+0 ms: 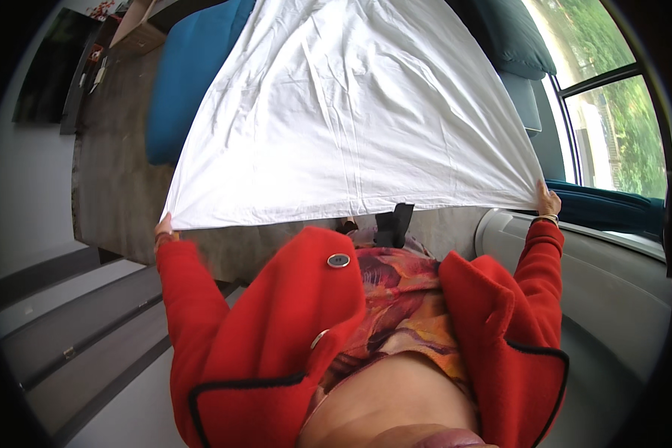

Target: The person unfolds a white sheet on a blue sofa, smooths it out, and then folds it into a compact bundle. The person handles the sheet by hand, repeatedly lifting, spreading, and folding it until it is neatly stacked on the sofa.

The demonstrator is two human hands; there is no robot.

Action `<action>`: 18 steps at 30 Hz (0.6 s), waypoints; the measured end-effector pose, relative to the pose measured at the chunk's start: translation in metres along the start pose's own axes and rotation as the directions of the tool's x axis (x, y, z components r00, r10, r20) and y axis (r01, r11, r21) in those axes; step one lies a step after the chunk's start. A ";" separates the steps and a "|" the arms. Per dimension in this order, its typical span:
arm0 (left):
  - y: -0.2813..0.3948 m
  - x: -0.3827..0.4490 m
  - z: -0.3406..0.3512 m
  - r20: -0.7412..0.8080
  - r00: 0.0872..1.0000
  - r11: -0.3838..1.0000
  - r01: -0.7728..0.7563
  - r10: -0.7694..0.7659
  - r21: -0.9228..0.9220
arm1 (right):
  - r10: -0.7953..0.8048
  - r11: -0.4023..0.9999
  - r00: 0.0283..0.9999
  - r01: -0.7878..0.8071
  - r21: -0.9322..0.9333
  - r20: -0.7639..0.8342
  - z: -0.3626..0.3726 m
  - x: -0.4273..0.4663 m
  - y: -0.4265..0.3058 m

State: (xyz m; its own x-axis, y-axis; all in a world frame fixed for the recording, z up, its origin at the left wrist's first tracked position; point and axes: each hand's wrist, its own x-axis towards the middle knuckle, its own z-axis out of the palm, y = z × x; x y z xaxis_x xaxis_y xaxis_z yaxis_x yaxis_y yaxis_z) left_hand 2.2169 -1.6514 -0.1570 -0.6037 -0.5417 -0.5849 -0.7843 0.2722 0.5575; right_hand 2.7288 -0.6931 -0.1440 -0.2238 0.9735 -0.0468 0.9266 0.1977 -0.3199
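Observation:
A white cloth sheet (336, 129) spreads out before me, its near edge pulled almost straight between my hands. My left hand (163, 227) pinches the near left corner. At the near right corner my right hand (548, 203) grips the cloth, and a bracelet circles that wrist. Wrinkles and fold lines run along the sheet towards its far end, which leaves the top of the view. Part of a blue sofa (193, 84) shows past the left side of the cloth. What lies under the sheet is hidden.
A dark teal cushion (512, 39) is at the right by the window (616, 123). A rounded white unit (582, 263) stands close to my right. A television (56, 67) is at the far left above a grey floor (117, 145). Shelf-like grey panels (89, 313) are at the lower left.

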 end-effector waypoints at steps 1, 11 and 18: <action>-0.009 0.007 -0.004 -0.002 1.000 0.985 -0.004 0.005 0.171 | -0.001 0.994 1.000 -0.002 -0.112 -0.028 0.001 -0.001 0.004; -0.039 0.046 0.006 -0.030 0.993 0.393 -0.018 0.115 0.919 | 0.168 0.920 0.985 -0.173 -0.351 -0.044 0.031 -0.022 0.029; -0.088 0.016 0.120 0.422 0.903 -0.011 -0.422 0.084 0.906 | 0.507 0.845 0.841 -0.529 0.085 0.189 0.098 -0.064 0.076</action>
State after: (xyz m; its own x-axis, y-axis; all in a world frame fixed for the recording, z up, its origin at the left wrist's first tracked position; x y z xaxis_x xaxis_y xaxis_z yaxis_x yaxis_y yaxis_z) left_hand 2.2588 -1.5890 -0.2857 -0.6712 -0.1309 -0.7297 0.1343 0.9465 -0.2933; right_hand 2.7836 -0.7516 -0.2580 0.2249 0.8971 -0.3803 0.8753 -0.3575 -0.3257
